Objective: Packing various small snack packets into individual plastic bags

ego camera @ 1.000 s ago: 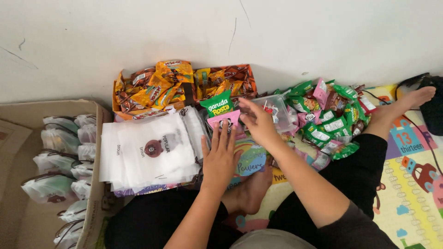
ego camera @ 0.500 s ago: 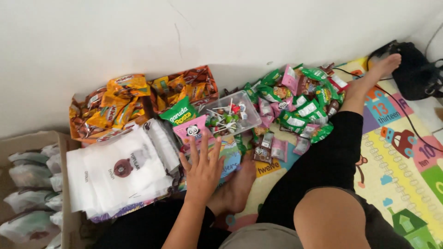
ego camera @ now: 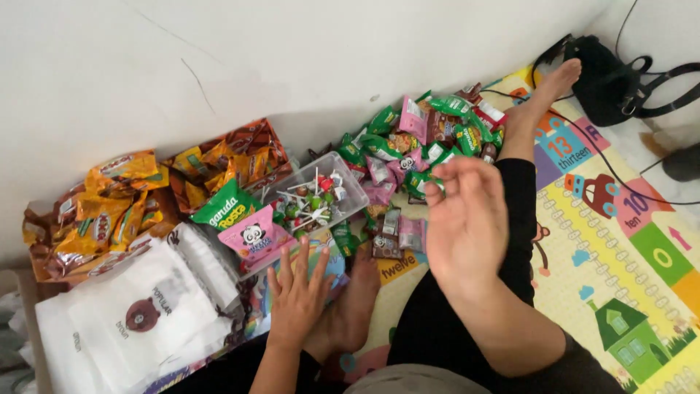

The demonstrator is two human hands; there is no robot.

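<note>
the left hand was laid flat, fingers spread, on a round pale-blue card on the play mat, just below a pink snack packet with a panda face and a green snack packet above it. the right hand was raised over the lap, palm open and fingers loosely apart, with nothing seen in it, though its far side could not be made out clearly. a clear plastic tub of lollipops was set between the two hands, and it could be tipped or its sticks scattered if it were caught by the raised hand. a heap of green and pink sachets was piled against the wall, orange and brown packets were stacked to the left, and white drawstring bags with a brown bear mark were spread beside the left hand, where they could be slid out of order by the wrist.
</note>
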